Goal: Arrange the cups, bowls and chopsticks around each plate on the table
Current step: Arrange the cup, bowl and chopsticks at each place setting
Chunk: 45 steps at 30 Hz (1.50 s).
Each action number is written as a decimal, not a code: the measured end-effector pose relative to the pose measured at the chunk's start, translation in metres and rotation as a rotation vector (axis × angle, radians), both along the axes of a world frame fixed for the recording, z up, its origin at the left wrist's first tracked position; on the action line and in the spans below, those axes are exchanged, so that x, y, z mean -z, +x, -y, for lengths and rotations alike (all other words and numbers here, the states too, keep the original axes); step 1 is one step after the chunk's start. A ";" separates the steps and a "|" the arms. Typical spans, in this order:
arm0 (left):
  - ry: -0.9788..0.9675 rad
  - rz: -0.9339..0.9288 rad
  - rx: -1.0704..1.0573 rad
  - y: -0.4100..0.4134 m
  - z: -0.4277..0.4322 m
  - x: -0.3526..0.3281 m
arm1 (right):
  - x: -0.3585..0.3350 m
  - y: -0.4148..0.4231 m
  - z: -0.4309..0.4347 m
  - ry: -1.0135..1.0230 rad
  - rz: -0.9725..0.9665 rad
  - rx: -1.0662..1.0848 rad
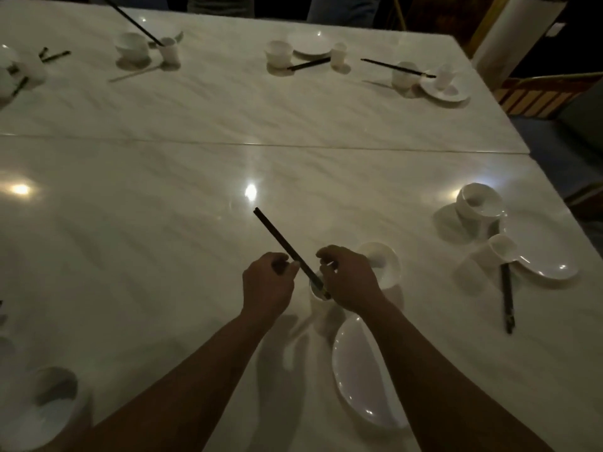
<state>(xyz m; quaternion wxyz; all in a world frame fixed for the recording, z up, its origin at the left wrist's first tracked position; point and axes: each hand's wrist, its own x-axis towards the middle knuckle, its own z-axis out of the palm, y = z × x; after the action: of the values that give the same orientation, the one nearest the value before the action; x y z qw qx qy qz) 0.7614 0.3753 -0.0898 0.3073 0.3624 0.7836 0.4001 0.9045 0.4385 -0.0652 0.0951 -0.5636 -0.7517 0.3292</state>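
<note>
Head view: the chopsticks (280, 240), a dark pair, are stood slanting in the white cup (317, 307) at near centre, with the upper ends leaned far-left. The mid-shaft is pinched by the left hand (269, 282), thumb and forefinger closed on it. The right hand (349, 278) is held over the cup mouth with fingers curled beside the lower shaft. Whether the sticks or the cup rim are gripped cannot be told; too dim. The bowl (388, 265) is seen just behind the right hand. The plate (359, 380) is set just nearer than the cup, partly under the right forearm. Everything is set on the glossy marble table (195, 177).

Handling, as judged: the sticks are taken to be light, stiff, thin and probably slick. They are best held as a pair at mid-shaft so scissoring is avoided, and drawn out along their own slant so the cup is not levered over. The cup looks tall, narrow and light, so it is easily tipped and likely to chip on stone. It is better steadied by the wall than by the rim.

Right setting: a second bowl (479, 203) is leaned tilted against a second plate (551, 256). Far settings are likewise not squared up.
</note>
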 end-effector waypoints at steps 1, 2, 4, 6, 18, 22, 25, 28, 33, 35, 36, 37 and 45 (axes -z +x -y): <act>0.007 0.000 0.004 0.001 -0.002 0.001 | 0.001 -0.004 -0.005 -0.008 0.022 -0.053; 0.015 0.001 0.016 0.003 -0.003 0.002 | 0.001 -0.007 -0.009 -0.015 0.045 -0.109; 0.030 -0.011 0.025 0.008 -0.006 0.003 | 0.002 -0.010 -0.016 -0.024 0.068 -0.206; 0.029 -0.020 -0.015 0.013 -0.008 0.002 | 0.004 -0.012 -0.023 -0.028 0.068 -0.281; 0.240 -0.009 -0.166 0.035 -0.020 -0.039 | -0.024 0.007 -0.056 -0.025 -0.243 -0.333; 0.337 -0.036 -0.240 0.027 -0.021 -0.065 | -0.040 0.012 -0.060 -0.084 -0.379 -0.201; 0.229 -0.075 -0.242 0.008 -0.011 -0.064 | -0.033 0.012 -0.046 -0.172 -0.416 -0.111; 0.000 -0.050 -0.211 -0.005 0.007 -0.042 | -0.012 0.009 -0.016 -0.255 -0.346 -0.121; -0.247 -0.030 -0.172 -0.010 0.034 0.004 | 0.024 -0.006 0.033 -0.272 -0.129 -0.159; -0.321 0.005 -0.143 -0.012 0.042 0.020 | 0.037 -0.011 0.048 -0.245 -0.033 -0.171; -0.346 0.021 -0.122 -0.014 0.045 0.029 | 0.043 -0.012 0.055 -0.229 0.022 -0.177; -0.367 0.034 -0.102 -0.015 0.048 0.036 | 0.049 -0.014 0.061 -0.220 0.071 -0.175; -0.406 -0.043 0.073 -0.006 0.040 0.048 | 0.079 -0.015 0.078 -0.182 0.245 -0.112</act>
<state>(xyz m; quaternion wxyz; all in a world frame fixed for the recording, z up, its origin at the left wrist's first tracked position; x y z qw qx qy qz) 0.7556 0.3356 -0.1381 0.3717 0.3296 0.8409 0.2147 0.8894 0.3610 -0.1439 -0.0672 -0.5629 -0.7550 0.3296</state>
